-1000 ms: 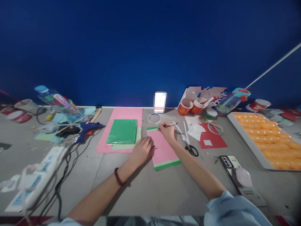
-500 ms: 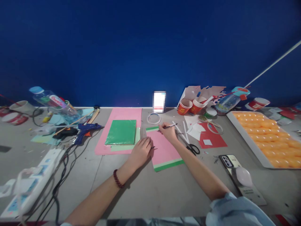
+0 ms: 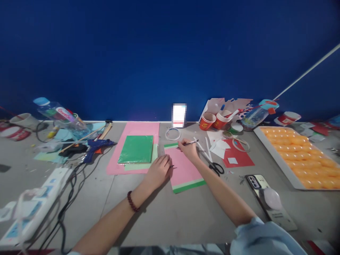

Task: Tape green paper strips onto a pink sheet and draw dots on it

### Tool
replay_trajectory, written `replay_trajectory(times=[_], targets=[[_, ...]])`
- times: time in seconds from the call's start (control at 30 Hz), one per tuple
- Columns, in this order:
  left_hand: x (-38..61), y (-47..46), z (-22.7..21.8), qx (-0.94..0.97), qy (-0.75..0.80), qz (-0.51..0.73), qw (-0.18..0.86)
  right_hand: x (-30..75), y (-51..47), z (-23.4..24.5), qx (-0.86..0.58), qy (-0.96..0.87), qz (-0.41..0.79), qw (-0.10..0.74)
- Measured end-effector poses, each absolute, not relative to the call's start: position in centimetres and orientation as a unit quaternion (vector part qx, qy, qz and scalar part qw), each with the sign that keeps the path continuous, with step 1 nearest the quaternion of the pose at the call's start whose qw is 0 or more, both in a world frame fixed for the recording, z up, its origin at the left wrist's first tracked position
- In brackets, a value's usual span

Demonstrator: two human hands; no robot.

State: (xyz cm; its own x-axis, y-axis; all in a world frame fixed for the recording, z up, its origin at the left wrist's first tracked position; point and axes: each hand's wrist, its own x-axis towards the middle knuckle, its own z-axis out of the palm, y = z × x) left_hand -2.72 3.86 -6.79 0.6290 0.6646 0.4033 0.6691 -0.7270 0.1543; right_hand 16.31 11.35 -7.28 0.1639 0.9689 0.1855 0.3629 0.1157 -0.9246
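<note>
My right hand (image 3: pixel 189 151) is closed around a pen (image 3: pixel 191 142), its fingertips low over the upper part of a pink sheet (image 3: pixel 183 166). Pale and dark green strips show along the top and bottom of that sheet. At its left edge lies my left hand (image 3: pixel 158 170), fingers bent and close together. A thin dark tip (image 3: pixel 172 166) sticks out from under those fingers; the rest of it is hidden. Left of the sheet, a wrapped green paper pack (image 3: pixel 136 149) lies on a larger pink sheet (image 3: pixel 114 165). Black-handled scissors (image 3: pixel 217 168) rest just right of my right forearm.
Red paper cups (image 3: pixel 207 121), white strips (image 3: pixel 206 148) and red paper (image 3: pixel 240 158) lie right. Farther right are a phone (image 3: pixel 281 216) and a tray of orange balls (image 3: pixel 276 170). A blue glue gun (image 3: pixel 93 148), bottle (image 3: pixel 62 115) and power strip (image 3: pixel 37 205) stand left.
The view has shifted very slightly. My right hand stays at the top of the pink sheet with the pen, and my left hand keeps its place.
</note>
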Motion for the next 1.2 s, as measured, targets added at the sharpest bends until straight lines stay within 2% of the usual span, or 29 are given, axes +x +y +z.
replay_trajectory(times=[0.4, 1.2], targets=[[-2.7, 3.8, -6.6, -0.904, -0.369, -0.215, 0.012, 16.8, 11.5, -7.6, -0.600, -0.542, 0.300, 0.507], [-2.7, 3.7, -6.4, -0.903, -0.373, -0.212, 0.004, 17.4, 11.6, -7.7, -0.605, -0.556, 0.290, 0.491]])
